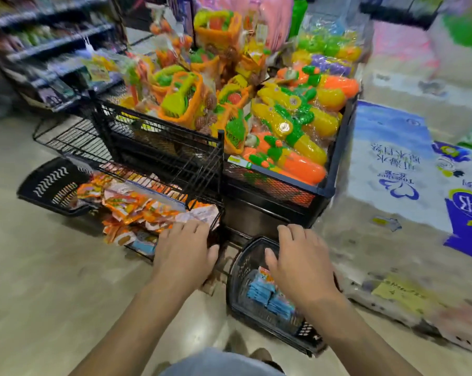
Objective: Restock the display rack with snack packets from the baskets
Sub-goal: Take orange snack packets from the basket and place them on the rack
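Head view, motion blur throughout. Left hand (184, 248) is released, fingers spread flat, palm down at the front edge of the black wire display rack (199, 172), fingertips touching or just over the orange snack packets (131, 204) piled in its low tier; cannot tell which. Packet print is unreadable. Right hand (300, 259) is also released, fingers loosely spread over the rim of the near black basket (243, 270) on the floor (39, 267), grasping nothing. Blue packets (259, 293) lie inside it, partly hidden by the hand, labels too blurred to read. A second black basket (49, 183) sits left of the rack, cut off by the packets. Toy water guns (292, 126), bagged, fill the mesh bin (338, 147) behind. Bulk packs (387, 158) at right carry blue Chinese print, upside down, illegible. Yellow note (397, 293) has unreadable handwriting.
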### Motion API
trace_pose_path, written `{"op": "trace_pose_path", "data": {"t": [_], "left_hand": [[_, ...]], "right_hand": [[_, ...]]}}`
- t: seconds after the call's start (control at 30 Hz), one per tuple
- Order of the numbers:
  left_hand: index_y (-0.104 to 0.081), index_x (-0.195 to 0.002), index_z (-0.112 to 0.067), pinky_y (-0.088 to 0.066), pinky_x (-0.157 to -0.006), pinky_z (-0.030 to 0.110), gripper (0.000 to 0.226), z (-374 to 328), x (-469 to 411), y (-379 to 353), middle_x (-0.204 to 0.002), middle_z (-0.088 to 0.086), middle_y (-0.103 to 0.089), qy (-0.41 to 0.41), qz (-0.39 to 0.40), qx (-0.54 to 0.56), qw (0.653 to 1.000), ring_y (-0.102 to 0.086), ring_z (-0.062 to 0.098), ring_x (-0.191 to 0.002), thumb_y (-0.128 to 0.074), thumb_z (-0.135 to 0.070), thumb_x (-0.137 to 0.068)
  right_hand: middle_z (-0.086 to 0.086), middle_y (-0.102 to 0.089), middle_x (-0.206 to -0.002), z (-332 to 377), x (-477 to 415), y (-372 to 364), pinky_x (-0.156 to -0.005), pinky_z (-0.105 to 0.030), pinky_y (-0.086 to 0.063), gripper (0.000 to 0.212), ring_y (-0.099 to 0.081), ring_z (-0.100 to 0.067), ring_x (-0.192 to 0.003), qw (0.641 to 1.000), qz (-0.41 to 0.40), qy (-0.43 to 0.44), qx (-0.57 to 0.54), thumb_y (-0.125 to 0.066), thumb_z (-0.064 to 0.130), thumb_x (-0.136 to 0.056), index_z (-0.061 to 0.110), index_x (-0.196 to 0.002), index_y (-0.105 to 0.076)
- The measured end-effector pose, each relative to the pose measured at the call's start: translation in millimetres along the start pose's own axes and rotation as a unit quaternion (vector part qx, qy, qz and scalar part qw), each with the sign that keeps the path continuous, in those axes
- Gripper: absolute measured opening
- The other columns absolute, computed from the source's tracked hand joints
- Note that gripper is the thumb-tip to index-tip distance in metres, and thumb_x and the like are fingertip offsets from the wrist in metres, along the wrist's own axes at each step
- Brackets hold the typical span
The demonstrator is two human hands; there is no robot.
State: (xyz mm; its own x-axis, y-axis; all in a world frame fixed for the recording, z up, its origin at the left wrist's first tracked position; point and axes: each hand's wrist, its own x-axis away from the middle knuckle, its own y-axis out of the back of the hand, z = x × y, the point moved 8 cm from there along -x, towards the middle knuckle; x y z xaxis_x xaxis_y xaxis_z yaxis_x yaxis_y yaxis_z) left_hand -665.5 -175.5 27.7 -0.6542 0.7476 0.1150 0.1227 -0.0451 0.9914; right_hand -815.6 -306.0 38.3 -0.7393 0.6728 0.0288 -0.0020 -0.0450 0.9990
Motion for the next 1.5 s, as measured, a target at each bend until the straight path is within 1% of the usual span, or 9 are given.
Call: {"op": "trace_pose_path", "data": {"t": [0.27, 0.43, 0.57, 0.63, 0.83, 1.1, 1.27, 1.4, 1.5], "left_hand": [[-0.072, -0.115, -0.022, -0.052, -0.09, 0.043, 0.041, 149, 55, -1, -0.113, 0.001, -0.071, 0.056, -0.001, 0.019, 0.998, -0.065, 0.03, -0.108, -0.059, -0.051, -0.09], [-0.06, -0.134, -0.026, -0.044, -0.1, 0.042, 0.049, 244, 97, -13, -0.134, -0.002, -0.062, 0.096, 0.023, 0.034, 0.995, -0.055, 0.026, -0.126, -0.05, -0.057, -0.098], [-0.052, -0.139, -0.031, -0.039, -0.105, 0.039, 0.048, 302, 119, -20, -0.142, -0.006, -0.055, 0.128, 0.048, 0.031, 0.99, -0.047, 0.021, -0.134, -0.043, -0.058, -0.101], [-0.049, -0.142, -0.031, -0.036, -0.107, 0.038, 0.049, 324, 121, -21, -0.146, -0.007, -0.052, 0.136, 0.056, 0.025, 0.989, -0.044, 0.021, -0.137, -0.042, -0.057, -0.101], [-0.046, -0.146, -0.03, -0.036, -0.108, 0.037, 0.052, 364, 94, -27, -0.149, -0.006, -0.051, 0.156, 0.08, 0.024, 0.984, -0.043, 0.021, -0.138, -0.044, -0.056, -0.101], [-0.048, -0.146, -0.026, -0.039, -0.107, 0.04, 0.052, 381, 1, -48, -0.146, -0.003, -0.054, 0.159, 0.101, 0.016, 0.982, -0.047, 0.023, -0.135, -0.046, -0.053, -0.101], [-0.046, -0.146, -0.026, -0.038, -0.107, 0.039, 0.052, 379, -60, -71, -0.145, -0.002, -0.053, 0.128, 0.104, 0.003, 0.986, -0.047, 0.023, -0.134, -0.046, -0.053, -0.102], [-0.048, -0.146, -0.024, -0.04, -0.103, 0.039, 0.053, 382, -100, -94, -0.142, 0.0, -0.055, 0.107, 0.101, 0.019, 0.989, -0.049, 0.025, -0.131, -0.051, -0.05, -0.1], [-0.06, -0.132, -0.017, -0.045, -0.093, 0.042, 0.045, 387, -135, -118, -0.125, 0.007, -0.064, 0.084, 0.089, 0.044, 0.992, -0.057, 0.031, -0.119, -0.062, -0.044, -0.096]], "right_hand": [[-0.008, -0.07, -0.099, 131, 15, -21, -0.073, -0.043, -0.054, 0.041, -0.066, -0.033, -0.086, 0.999, 0.006, 0.015, 0.033, -0.073, 0.046, -0.082, 0.014, -0.107, -0.071], [-0.009, -0.068, -0.09, 238, 34, -48, -0.064, -0.043, -0.053, 0.046, -0.064, -0.034, -0.077, 0.998, 0.021, 0.058, 0.018, -0.058, 0.046, -0.077, 0.01, -0.101, -0.073], [-0.009, -0.066, -0.087, 303, 40, -57, -0.06, -0.042, -0.052, 0.044, -0.063, -0.033, -0.073, 0.996, 0.023, 0.089, 0.02, -0.071, 0.047, -0.073, 0.011, -0.098, -0.071], [-0.008, -0.067, -0.092, 325, 36, -58, -0.064, -0.041, -0.052, 0.046, -0.063, -0.032, -0.078, 0.995, 0.029, 0.097, 0.019, -0.076, 0.048, -0.074, 0.013, -0.103, -0.071], [-0.009, -0.06, -0.127, 358, 5, -77, -0.096, -0.045, -0.046, 0.054, -0.057, -0.033, -0.115, 0.991, 0.066, 0.116, -0.018, -0.05, 0.052, -0.097, 0.015, -0.136, -0.056], [-0.002, -0.054, -0.13, 358, -76, -124, -0.1, -0.041, -0.041, 0.048, -0.05, -0.028, -0.121, 0.987, 0.122, 0.077, -0.071, -0.046, 0.053, -0.099, 0.021, -0.134, -0.051], [-0.012, -0.068, -0.1, 351, -122, -150, -0.074, -0.045, -0.054, 0.045, -0.065, -0.039, -0.093, 0.987, 0.132, 0.047, -0.083, -0.062, 0.043, -0.08, 0.009, -0.108, -0.07], [-0.006, -0.058, -0.136, 350, -149, -164, -0.105, -0.045, -0.042, 0.052, -0.051, -0.03, -0.129, 0.986, 0.15, 0.019, -0.07, -0.048, 0.053, -0.1, 0.018, -0.139, -0.053], [-0.01, -0.055, -0.143, 353, -168, -181, -0.106, -0.047, -0.041, 0.055, -0.051, -0.035, -0.129, 0.985, 0.146, -0.018, -0.086, -0.046, 0.05, -0.101, 0.016, -0.144, -0.051]]}}
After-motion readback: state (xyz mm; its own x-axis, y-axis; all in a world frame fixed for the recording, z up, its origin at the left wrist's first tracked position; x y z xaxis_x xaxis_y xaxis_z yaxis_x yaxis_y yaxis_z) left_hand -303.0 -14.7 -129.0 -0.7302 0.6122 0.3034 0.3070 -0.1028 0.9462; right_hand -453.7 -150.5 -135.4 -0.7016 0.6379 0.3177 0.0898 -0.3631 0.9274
